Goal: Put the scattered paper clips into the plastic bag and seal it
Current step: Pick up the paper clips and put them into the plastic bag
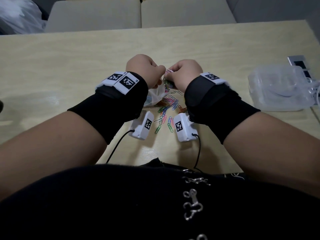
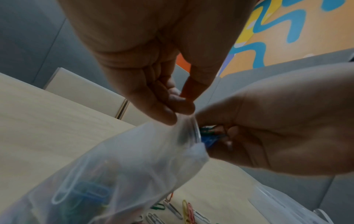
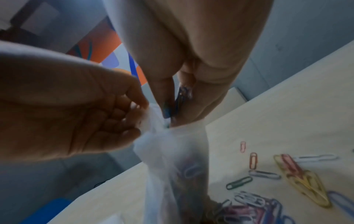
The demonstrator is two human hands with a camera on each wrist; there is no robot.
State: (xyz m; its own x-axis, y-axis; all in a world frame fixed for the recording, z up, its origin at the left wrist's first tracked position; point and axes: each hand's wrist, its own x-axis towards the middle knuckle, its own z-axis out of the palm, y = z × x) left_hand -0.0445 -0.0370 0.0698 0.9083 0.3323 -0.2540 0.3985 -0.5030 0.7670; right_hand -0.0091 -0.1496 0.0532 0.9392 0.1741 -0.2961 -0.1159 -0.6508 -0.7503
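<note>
A translucent plastic bag (image 1: 156, 94) (image 2: 118, 178) (image 3: 172, 174) hangs above the table with several coloured paper clips inside. My left hand (image 1: 149, 70) (image 2: 172, 104) (image 3: 114, 119) pinches the bag's rim and holds it up. My right hand (image 1: 180, 73) (image 2: 226, 136) (image 3: 178, 104) grips a bunch of coloured paper clips (image 2: 207, 134) (image 3: 179, 100) at the bag's mouth. Several more paper clips (image 1: 166, 110) (image 3: 287, 174) (image 2: 184, 212) lie scattered on the table under and in front of the bag.
The light wooden table (image 1: 69, 66) carries a clear plastic container (image 1: 278, 89) at the right, next to a socket panel (image 1: 298, 64). Two cream chairs (image 1: 138, 13) stand beyond the far edge. A crumpled bag (image 1: 17, 16) lies at the far left.
</note>
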